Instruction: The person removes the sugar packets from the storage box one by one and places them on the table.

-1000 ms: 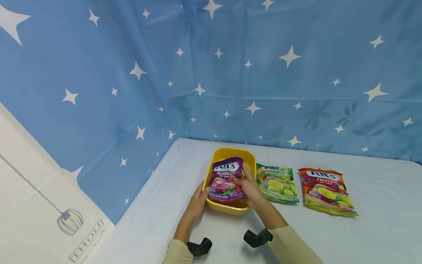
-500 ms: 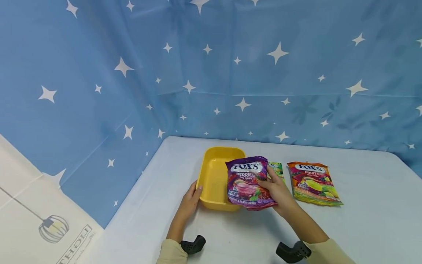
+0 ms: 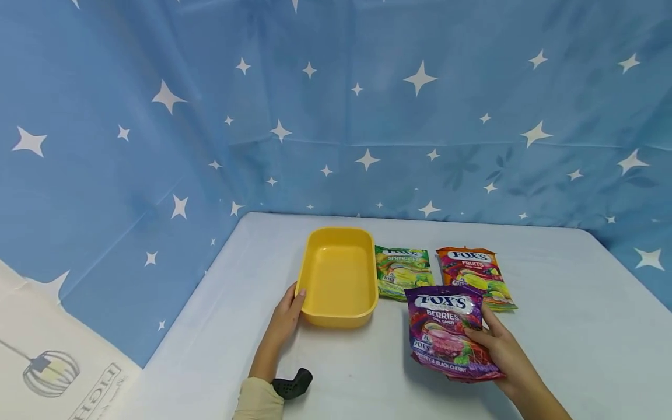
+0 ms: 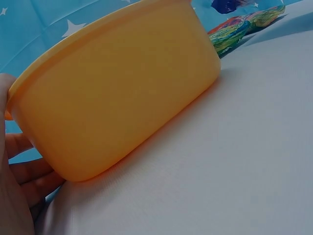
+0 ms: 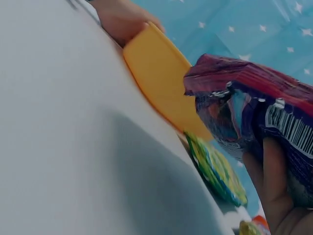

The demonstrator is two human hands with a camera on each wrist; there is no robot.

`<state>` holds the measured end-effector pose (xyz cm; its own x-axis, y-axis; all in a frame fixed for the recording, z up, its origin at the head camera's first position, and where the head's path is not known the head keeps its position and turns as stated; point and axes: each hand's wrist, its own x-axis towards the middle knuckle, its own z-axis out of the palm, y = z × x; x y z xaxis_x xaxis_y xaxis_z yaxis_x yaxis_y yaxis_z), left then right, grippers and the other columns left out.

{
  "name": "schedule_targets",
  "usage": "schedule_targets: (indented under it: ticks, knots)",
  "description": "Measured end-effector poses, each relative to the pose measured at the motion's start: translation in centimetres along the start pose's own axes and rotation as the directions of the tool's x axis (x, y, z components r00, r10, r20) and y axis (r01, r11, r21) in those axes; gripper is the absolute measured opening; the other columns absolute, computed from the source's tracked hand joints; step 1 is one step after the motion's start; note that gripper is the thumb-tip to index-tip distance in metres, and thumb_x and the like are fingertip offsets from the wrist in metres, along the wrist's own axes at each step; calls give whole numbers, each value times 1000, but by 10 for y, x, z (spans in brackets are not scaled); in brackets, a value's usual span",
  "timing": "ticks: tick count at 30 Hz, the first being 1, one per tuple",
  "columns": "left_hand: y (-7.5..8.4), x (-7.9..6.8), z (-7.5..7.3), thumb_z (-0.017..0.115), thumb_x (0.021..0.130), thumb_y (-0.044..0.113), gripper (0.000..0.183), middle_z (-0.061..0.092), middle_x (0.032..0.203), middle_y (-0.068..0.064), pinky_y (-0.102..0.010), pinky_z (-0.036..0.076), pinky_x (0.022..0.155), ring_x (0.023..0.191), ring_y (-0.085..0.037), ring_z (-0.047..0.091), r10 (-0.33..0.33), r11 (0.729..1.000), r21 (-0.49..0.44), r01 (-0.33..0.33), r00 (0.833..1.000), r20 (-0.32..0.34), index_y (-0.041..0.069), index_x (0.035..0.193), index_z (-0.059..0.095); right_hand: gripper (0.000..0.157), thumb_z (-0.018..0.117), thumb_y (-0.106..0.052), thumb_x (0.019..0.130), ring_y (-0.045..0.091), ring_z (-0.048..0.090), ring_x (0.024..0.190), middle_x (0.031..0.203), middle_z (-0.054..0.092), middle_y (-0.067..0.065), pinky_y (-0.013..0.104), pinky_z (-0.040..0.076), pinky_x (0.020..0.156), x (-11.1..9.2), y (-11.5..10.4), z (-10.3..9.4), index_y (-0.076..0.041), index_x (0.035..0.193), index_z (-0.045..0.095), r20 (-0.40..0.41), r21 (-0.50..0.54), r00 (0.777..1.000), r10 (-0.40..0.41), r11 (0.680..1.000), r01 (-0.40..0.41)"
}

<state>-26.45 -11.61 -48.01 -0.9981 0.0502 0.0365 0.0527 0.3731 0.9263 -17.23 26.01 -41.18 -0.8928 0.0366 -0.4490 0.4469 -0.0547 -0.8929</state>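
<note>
In the head view, my right hand (image 3: 506, 356) holds a purple bag of berries candy (image 3: 446, 332) by its right side, thumb on the front. Fingers spread behind the bag's back in the right wrist view, and its shadow falls on the table below it. My left hand (image 3: 283, 315) grips the near left side of a yellow plastic tub (image 3: 338, 321). Its thumb lies over the rim and its fingers (image 4: 32, 171) rest along the outer wall. Nothing lies inside the tub, which stands upright on the table.
Right of the tub lies a green bag of candy (image 3: 401, 274). An orange-red bag of fruits candy (image 3: 472, 268) lies farther right, its lower part behind the purple bag. The white table (image 3: 357, 373) backs onto a blue star-patterned curtain (image 3: 336, 116).
My right hand has lifted the purple candy bag out of the tub and carried it right and nearer to me. The left hand stays on the tub. The head view has swung right.
</note>
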Motion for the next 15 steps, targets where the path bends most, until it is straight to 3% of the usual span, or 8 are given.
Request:
schedule_targets:
  ticks: [6, 15]
  knots:
    - [-1, -3, 1, 38, 101, 40, 57, 44, 144, -21, -57, 31, 111, 133, -39, 42, -22, 1000, 12, 22, 1000, 10, 4, 144, 35, 79, 46, -22, 100, 4, 57, 92, 159, -9, 18, 29, 57, 82, 3, 19, -9, -31, 147, -16, -50, 18, 999, 21, 1000, -21]
    - [1, 0, -2, 37, 101, 41, 57, 43, 145, -20, -57, 30, 111, 132, -38, 41, -11, 1000, 14, 11, 1000, 7, 5, 145, 34, 76, 43, -15, 100, 4, 59, 95, 157, 6, 24, 27, 56, 81, 6, 23, -7, -26, 151, -12, 2, -48, 1000, -29, 998, 29]
